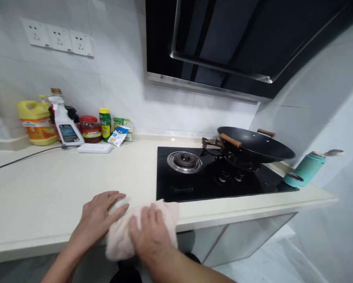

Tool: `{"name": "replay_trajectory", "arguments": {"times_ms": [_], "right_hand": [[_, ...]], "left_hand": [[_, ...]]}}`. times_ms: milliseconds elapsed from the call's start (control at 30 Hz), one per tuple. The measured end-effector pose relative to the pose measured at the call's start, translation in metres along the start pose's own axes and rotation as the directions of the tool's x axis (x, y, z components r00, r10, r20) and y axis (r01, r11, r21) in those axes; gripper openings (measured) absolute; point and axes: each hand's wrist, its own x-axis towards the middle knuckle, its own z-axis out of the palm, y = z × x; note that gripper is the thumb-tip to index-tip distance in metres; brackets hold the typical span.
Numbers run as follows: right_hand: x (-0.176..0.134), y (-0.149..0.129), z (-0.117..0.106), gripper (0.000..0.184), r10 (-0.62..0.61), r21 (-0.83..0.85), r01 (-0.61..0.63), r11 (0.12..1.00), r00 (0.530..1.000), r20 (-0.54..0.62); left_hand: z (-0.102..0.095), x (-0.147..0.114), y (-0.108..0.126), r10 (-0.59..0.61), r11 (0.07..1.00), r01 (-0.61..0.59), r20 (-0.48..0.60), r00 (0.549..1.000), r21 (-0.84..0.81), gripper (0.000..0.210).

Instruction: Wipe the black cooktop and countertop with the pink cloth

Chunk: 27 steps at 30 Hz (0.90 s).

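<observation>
A pale pink cloth [121,237] lies at the counter's front edge, partly hanging over it and reaching the near left corner of the gas hob [176,192]. My right hand [152,234] presses down on the cloth with its fingers curled into the fabric, slightly blurred by motion. Just left of it, my left hand [101,214] rests on the white countertop [46,196], fingers spread and holding nothing. Its thumb points toward the cloth; whether it touches the fabric I cannot tell.
A black wok [255,145] with wooden handles sits on the right burner; the left burner [185,162] is uncovered. Turquoise flask [310,167] stands far right. Along the wall are a spray bottle [65,125], yellow jug [37,124], red-lidded jar [90,129] and packets [119,135]. Overhead hangs a range hood [206,78].
</observation>
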Motion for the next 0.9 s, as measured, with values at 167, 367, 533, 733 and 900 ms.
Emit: {"name": "replay_trajectory", "arguments": {"times_ms": [167, 367, 533, 733, 900], "right_hand": [[0.029, -0.003, -0.028, 0.042, -0.143, 0.111, 0.135, 0.985, 0.988, 0.066], [-0.027, 0.072, -0.051, 0.064, -0.038, 0.227, 0.007, 0.974, 0.991, 0.132], [-0.11, 0.151, -0.065, 0.086, 0.18, 0.116, -0.214, 0.97, 0.951, 0.253], [-0.194, 0.25, -0.086, 0.059, 0.386, -0.122, -0.369, 0.921, 0.908, 0.162], [-0.231, 0.311, -0.12, 0.062, 0.492, -0.18, -0.459, 0.87, 0.83, 0.264]], "left_hand": [[0.0, 0.003, -0.017, 0.022, 0.989, -0.032, -0.071, 0.997, -0.143, 0.059], [-0.004, 0.003, -0.01, 0.033, 0.999, -0.034, -0.041, 0.999, -0.015, 0.045], [-0.008, 0.006, 0.0, -0.041, 0.999, 0.041, -0.042, 0.998, -0.005, 0.043], [-0.008, 0.009, 0.0, -0.101, 0.995, 0.101, -0.019, 0.995, 0.026, 0.043], [-0.012, 0.011, 0.003, -0.158, 0.987, 0.157, 0.02, 0.987, 0.04, 0.045]]}}
